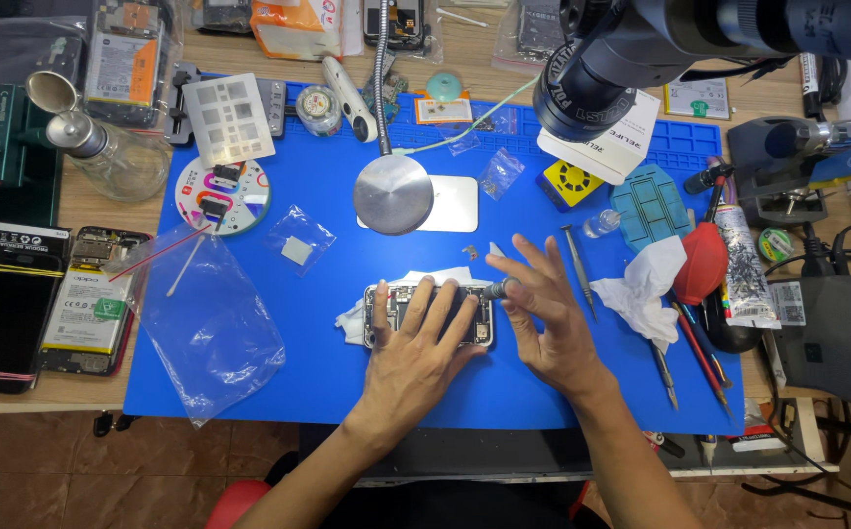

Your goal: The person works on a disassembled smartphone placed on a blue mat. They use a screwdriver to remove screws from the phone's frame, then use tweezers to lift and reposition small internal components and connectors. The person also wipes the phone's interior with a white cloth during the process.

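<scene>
An opened phone (383, 311), back cover off with its inner parts showing, lies on a white tissue (352, 318) on the blue work mat (347, 372). My left hand (415, 353) presses flat on the phone, fingers spread over it. My right hand (548, 313) is at the phone's right end, thumb and forefinger pinching the grey handle of a small screwdriver (497, 289) held upright on the phone's upper right corner; the other fingers fan out.
On the mat: a round metal lamp base (393, 194) with gooseneck, clear plastic bag (215, 328), tweezers (579, 269), crumpled tissue (646, 284), yellow block (572, 184). Microscope head (621, 59) hangs top right. Another opened phone (87, 299) lies at left, glass bottle (117, 152) beyond.
</scene>
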